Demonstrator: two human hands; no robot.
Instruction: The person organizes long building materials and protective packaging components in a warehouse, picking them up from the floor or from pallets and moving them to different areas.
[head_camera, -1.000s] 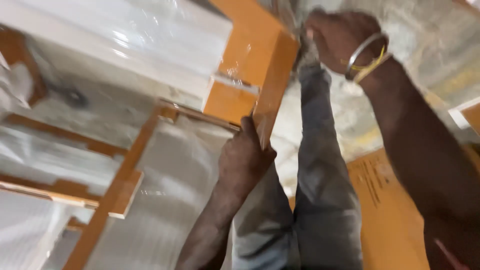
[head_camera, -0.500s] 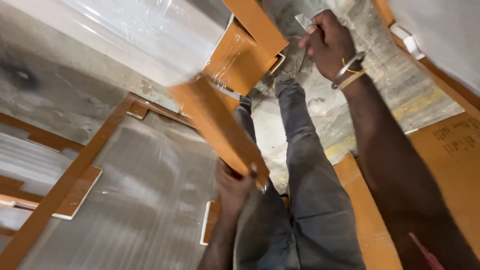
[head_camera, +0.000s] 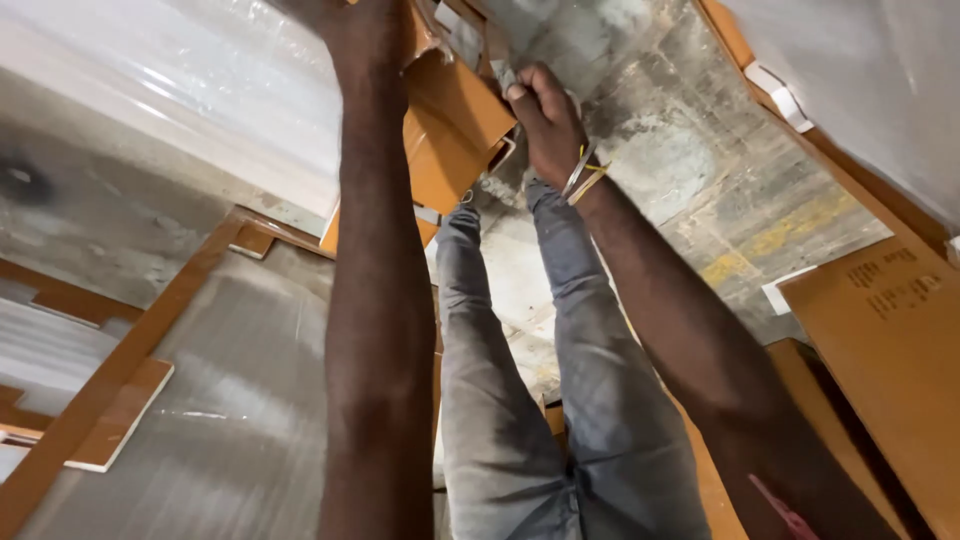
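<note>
My left hand (head_camera: 365, 28) reaches to the top edge of the view and rests closed on a folded orange cardboard piece (head_camera: 455, 125); its fingers are partly cut off by the frame. My right hand (head_camera: 545, 115), with thin bangles on the wrist, pinches a small grey blade-like tool (head_camera: 502, 72) against the same cardboard. The cardboard sits at the edge of a white panel (head_camera: 190, 90) wrapped in clear plastic film. My legs in grey trousers (head_camera: 500, 400) stand between the two arms.
A film-wrapped panel (head_camera: 230, 400) with orange cardboard edging (head_camera: 120, 370) lies at lower left. Another wrapped white panel (head_camera: 860, 80) leans at upper right above flat orange cardboard sheets (head_camera: 880, 320). Bare stained concrete floor (head_camera: 690, 160) shows in between.
My left hand has gone from low in the middle, where it held a long cardboard strip, up to the cardboard at the top. My right hand has shifted left beside it.
</note>
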